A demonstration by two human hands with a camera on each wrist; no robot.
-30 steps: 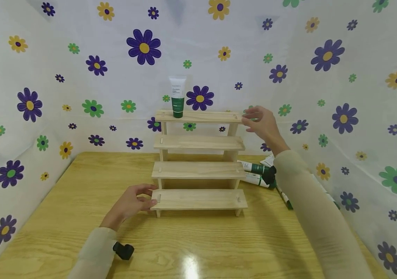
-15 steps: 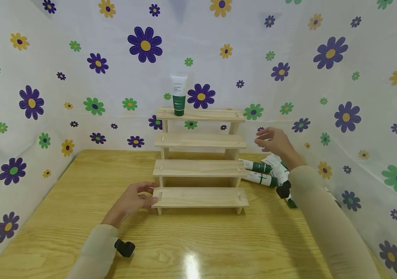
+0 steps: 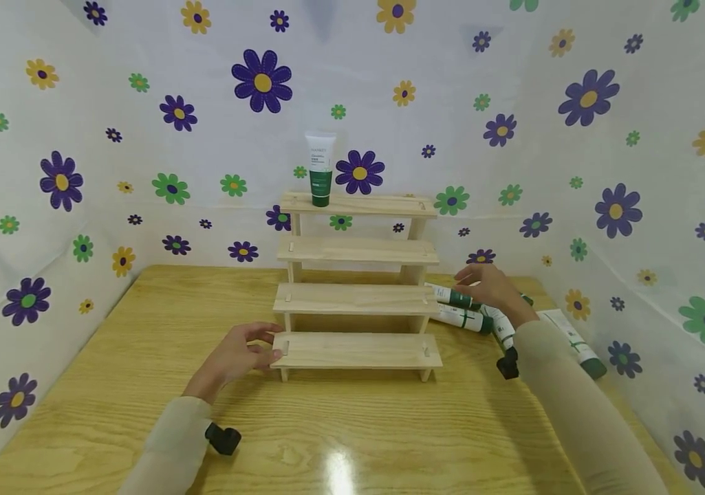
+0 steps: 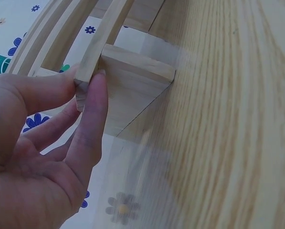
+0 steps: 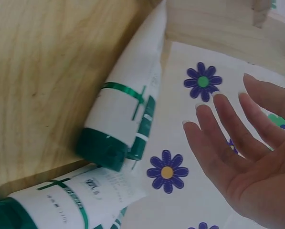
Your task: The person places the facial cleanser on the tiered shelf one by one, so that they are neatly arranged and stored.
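Note:
A four-step wooden display rack (image 3: 358, 349) stands on the table in the head view. My left hand (image 3: 228, 361) pinches the left end of its lowest plank between thumb and fingertip, which the left wrist view shows closely at the plank end (image 4: 87, 71). On the top step, toward the left, one white and green squeeze tube (image 3: 320, 168) stands upright on its cap. My right hand (image 3: 490, 285) hovers over the pile of tubes right of the rack, fingers loosely bent and holding nothing. In the right wrist view a lying tube (image 5: 118, 105) is apart from those fingers.
Several similar tubes lie to the right, among them one (image 3: 462, 317) against the rack and another (image 3: 575, 344) by the right forearm. The wooden table (image 3: 142, 330) meets flower-patterned cloth walls (image 3: 203, 137) at the back and sides.
My right hand has come down from beside the top step's right end to just above the lying tubes. The left hand keeps its hold on the lowest plank.

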